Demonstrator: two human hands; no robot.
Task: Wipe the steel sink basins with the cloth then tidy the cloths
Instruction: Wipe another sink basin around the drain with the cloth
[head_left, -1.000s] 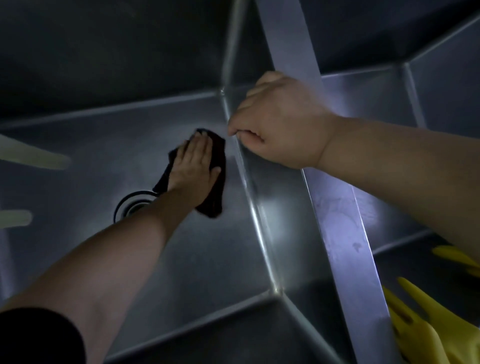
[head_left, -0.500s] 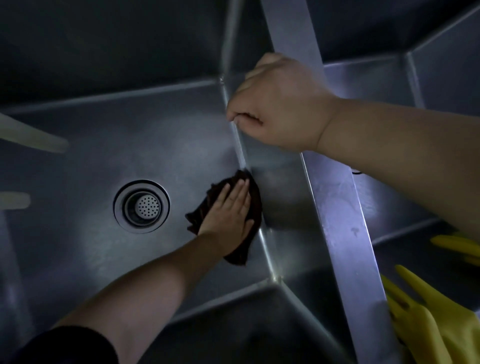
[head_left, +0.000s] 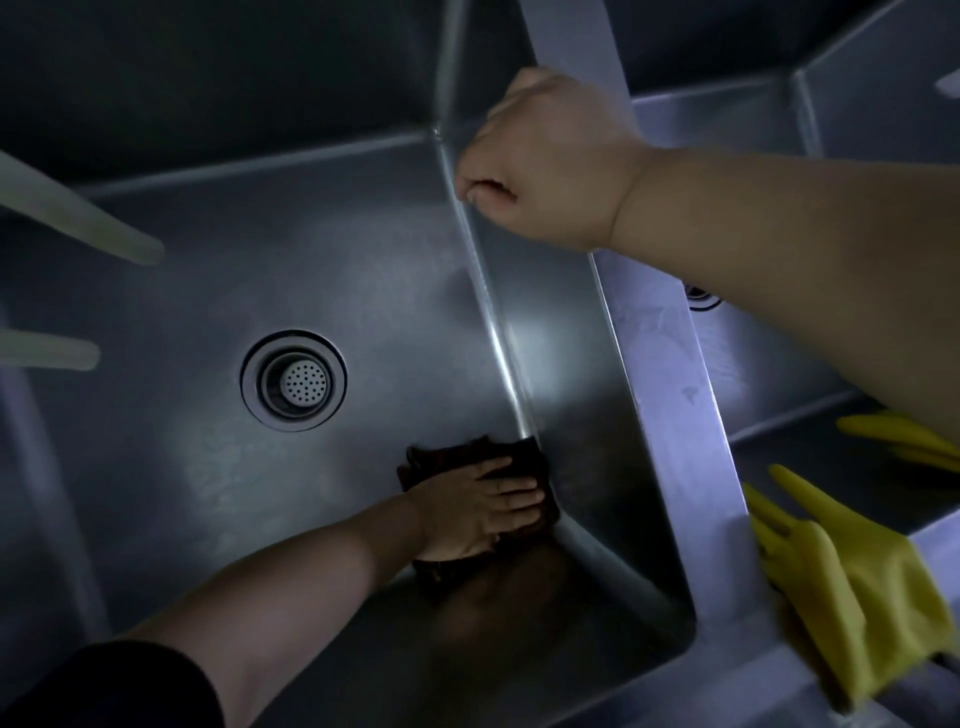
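A dark brown cloth lies on the floor of the left steel basin, in its near right corner. My left hand presses flat on the cloth with straight fingers that point right. My right hand is curled over the steel divider between the two basins, near the far end, and grips its edge. The round drain strainer sits in the middle of the left basin's floor.
A yellow rubber glove hangs over the divider's near end, and another yellow glove lies in the right basin. Two pale blurred rods reach in from the left edge.
My left hand has slid the cloth along the right wall from the far corner to the near right corner. The drain has come into view. My right hand stays on the divider.
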